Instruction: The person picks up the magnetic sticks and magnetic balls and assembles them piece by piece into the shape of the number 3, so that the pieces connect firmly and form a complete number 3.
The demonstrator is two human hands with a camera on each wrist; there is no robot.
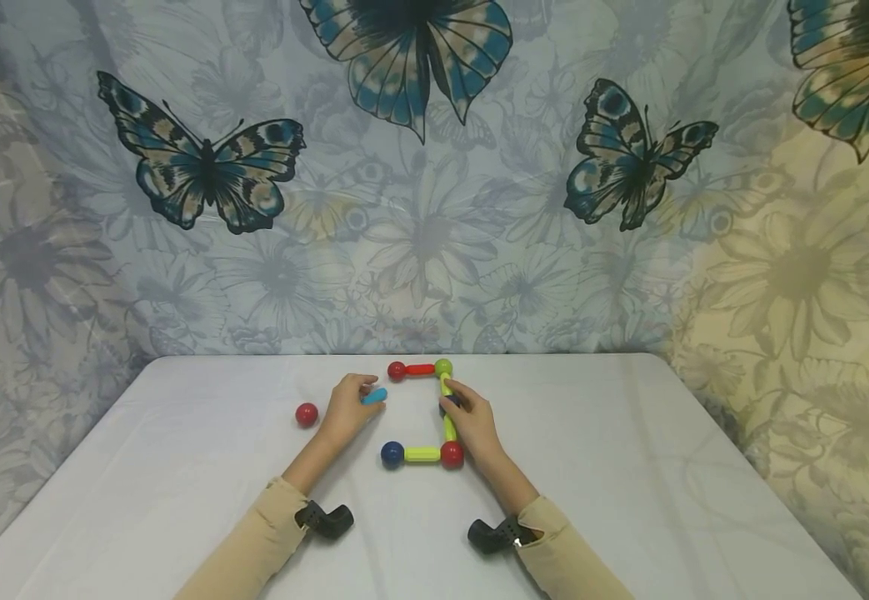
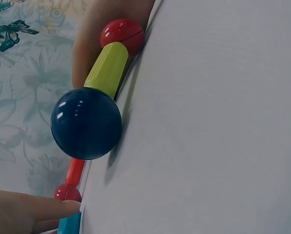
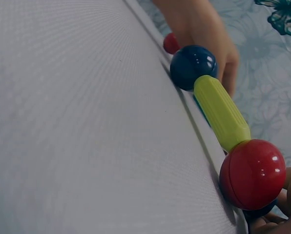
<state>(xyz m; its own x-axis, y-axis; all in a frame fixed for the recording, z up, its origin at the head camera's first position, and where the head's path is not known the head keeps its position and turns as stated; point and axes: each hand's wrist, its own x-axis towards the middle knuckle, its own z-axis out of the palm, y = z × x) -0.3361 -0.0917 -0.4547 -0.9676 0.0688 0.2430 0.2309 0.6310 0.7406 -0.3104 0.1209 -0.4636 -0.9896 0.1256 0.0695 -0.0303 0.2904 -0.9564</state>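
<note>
My left hand pinches a light blue stick between thumb and fingers, left of a three-sided frame of balls and sticks. The frame's right side has a dark blue ball between two yellow-green sticks, and my right hand grips it there, partly covering the ball. A green ball at the far corner joins a red stick ending in a red ball. At the near corner, another red ball connects to a yellow-green stick tipped by a navy ball.
A loose red ball lies to the left of my left hand. Everything is on a white-covered table, whose far edge runs close behind the frame. Beyond it hangs a butterfly-patterned cloth.
</note>
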